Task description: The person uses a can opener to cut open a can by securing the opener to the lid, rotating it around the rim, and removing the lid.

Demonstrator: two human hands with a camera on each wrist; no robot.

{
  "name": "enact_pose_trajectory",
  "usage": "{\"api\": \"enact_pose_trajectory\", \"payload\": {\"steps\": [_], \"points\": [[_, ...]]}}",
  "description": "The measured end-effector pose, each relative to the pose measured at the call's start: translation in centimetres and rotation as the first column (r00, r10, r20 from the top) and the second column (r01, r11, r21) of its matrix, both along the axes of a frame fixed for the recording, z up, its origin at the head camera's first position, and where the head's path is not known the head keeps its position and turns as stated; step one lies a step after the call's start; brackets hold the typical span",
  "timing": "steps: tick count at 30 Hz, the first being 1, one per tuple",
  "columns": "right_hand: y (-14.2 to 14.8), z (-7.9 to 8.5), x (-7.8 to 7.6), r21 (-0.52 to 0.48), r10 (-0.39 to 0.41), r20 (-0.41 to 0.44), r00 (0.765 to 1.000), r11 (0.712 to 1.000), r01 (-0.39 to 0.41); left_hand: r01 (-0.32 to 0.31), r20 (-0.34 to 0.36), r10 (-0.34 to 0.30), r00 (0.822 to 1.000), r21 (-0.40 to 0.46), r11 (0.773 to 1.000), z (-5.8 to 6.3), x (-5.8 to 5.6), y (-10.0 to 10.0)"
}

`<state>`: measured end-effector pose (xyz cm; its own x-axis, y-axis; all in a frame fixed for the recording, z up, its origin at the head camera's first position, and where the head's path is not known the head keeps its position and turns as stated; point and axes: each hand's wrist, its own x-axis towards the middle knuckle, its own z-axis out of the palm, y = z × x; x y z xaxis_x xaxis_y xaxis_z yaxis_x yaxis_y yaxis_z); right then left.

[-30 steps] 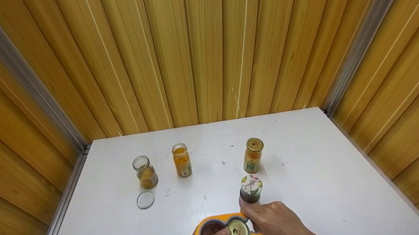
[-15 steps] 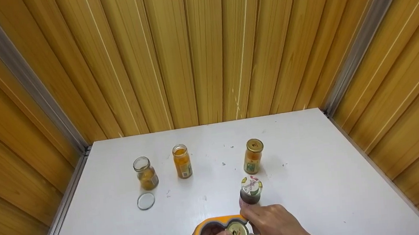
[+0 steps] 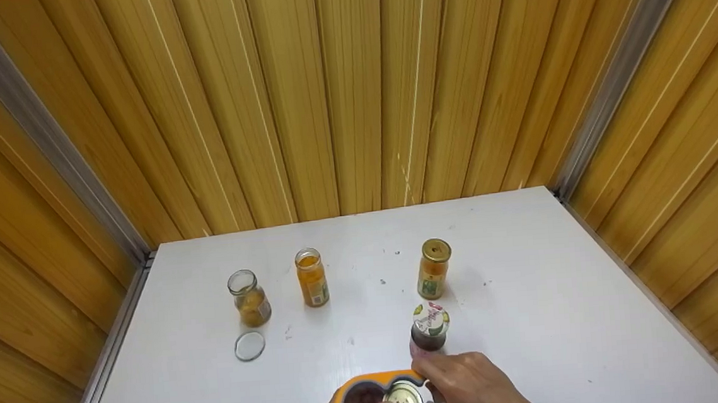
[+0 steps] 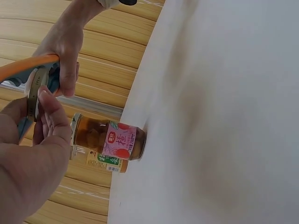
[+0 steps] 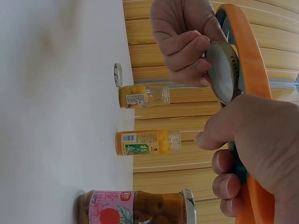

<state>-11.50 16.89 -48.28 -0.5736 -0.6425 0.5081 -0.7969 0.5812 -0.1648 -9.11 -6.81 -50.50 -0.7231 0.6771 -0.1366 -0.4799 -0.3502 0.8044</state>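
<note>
My right hand (image 3: 473, 386) grips an orange jar opener (image 3: 371, 376) with a grey inner edge, low in the head view. A gold jar lid (image 4: 35, 95) sits in the opener's round gap. My left hand (image 4: 39, 156) pinches this lid between thumb and fingers; the right wrist view shows the lid's pale underside, with no jar under it. Just beyond my right hand stands a lidded jar with a pink label (image 5: 110, 207) and a fruit-patterned lid (image 3: 431, 320). Behind it is an orange jar with a gold lid (image 3: 436, 250).
On the left of the white table (image 3: 529, 291) stand two uncapped jars, a rounder one with yellow fruit (image 3: 254, 307) and a slim orange one (image 3: 312, 280). A loose lid (image 3: 250, 346) lies before the rounder jar. Wood-patterned panels (image 3: 352, 101) enclose the table.
The gold lid has shifted slightly left and tilted in the opener, leaving a gap at its right side. My left thumb moves with it. The opener and right hand hardly move.
</note>
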Motion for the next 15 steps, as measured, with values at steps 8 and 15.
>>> {"api": "enact_pose_trajectory", "payload": {"steps": [8, 15], "points": [[0.2, -0.3, -0.1, 0.007, -0.002, 0.005, 1.0, 1.0, 0.002, -0.089, -0.053, 0.079, 0.995, -0.212, 0.973, 0.3, -0.2, -0.3], [0.5, -0.4, -0.3, 0.013, 0.027, 0.003, 1.0, 1.0, -0.027, -0.114, -0.192, 0.076, 0.979, -0.195, 0.974, -1.4, -1.2, -2.1]]}}
